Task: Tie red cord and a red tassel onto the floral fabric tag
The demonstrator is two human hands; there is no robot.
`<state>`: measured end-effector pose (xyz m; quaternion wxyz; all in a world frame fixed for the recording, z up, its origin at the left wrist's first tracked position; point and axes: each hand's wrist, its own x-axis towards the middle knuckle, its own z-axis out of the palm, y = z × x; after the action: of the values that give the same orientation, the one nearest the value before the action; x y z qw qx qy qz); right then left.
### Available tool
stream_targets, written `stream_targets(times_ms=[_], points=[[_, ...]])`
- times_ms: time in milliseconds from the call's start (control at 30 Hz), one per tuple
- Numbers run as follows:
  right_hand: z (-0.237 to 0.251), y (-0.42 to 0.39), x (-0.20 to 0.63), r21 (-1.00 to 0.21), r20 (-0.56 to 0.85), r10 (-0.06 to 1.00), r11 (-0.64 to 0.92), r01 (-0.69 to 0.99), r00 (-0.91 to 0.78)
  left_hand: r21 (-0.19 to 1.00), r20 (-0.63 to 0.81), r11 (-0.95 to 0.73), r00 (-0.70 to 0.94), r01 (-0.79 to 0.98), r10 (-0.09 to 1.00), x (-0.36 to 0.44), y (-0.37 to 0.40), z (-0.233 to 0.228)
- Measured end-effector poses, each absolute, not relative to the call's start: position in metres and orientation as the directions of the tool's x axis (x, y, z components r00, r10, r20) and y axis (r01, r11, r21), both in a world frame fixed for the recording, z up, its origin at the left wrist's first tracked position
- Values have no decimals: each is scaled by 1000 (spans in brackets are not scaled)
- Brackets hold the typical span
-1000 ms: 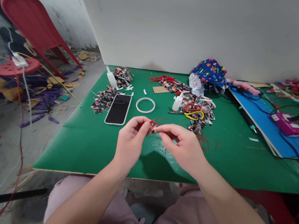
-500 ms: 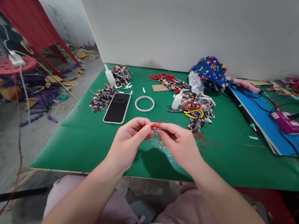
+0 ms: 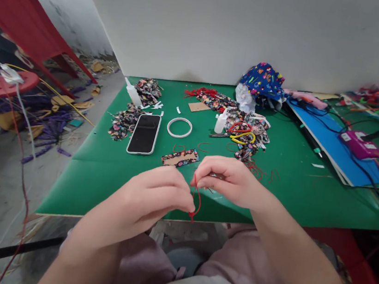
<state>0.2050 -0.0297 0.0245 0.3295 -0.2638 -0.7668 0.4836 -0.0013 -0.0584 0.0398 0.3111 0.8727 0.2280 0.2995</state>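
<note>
A thin red cord (image 3: 199, 202) forms a loop between my hands near the table's front edge. My left hand (image 3: 160, 194) pinches its lower end, where a small knot shows. Its upper part is pinched in the fingertips of my right hand (image 3: 228, 179). Just beyond my left hand lies a floral fabric strip (image 3: 180, 158) with a brown card patch. Short red cord pieces (image 3: 204, 147) rest on the green table (image 3: 100, 181) behind my hands, and a tangle of red cord (image 3: 254, 170) lies beyond my right hand.
A phone (image 3: 144, 134), a white tape ring (image 3: 179, 127) and two glue bottles (image 3: 220, 122) stand or lie farther back. Scissors (image 3: 244, 137) rest against floral fabric pieces. To the right are a blue folder (image 3: 335, 152), a purple box (image 3: 362, 144) with cables, and pink glue guns (image 3: 308, 100).
My left hand has moved down and toward me, drawing the red cord into a visible loop. My hands have parted, and the floral strip now shows on the table. The view shifted slightly.
</note>
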Motion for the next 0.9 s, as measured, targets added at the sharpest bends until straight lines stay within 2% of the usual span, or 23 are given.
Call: stream_targets(times_ms=[100,167,267,367,433,567,667,767,900], points=[[30,-31,209,-812,309,605,569,127,-734,589,263,-753,812,292,521,-1,-65,46],[31,-32,210,-741,313,567,648,178,-762,518,224,-793,844,321,488,1,-67,44],[31,-36,210,-616,301,549,736,281,-779,408,174,-836,867,367,466,5,-68,36],[28,-38,211,-441,269,544,803,401,-795,315,127,-842,860,437,494,10,-66,30],[26,-39,210,-345,239,552,817,462,-799,280,110,-831,844,481,525,13,-65,28],[22,-36,206,-237,209,566,820,521,-797,243,85,-811,821,533,565,17,-61,25],[18,-33,203,-213,174,562,823,527,-808,172,24,-809,818,562,574,21,-59,21],[10,-27,203,-286,120,563,809,514,-818,133,-55,-806,816,577,576,23,-56,15],[-1,-22,205,-300,57,542,810,504,-838,269,-121,-789,832,552,541,20,-52,8]])
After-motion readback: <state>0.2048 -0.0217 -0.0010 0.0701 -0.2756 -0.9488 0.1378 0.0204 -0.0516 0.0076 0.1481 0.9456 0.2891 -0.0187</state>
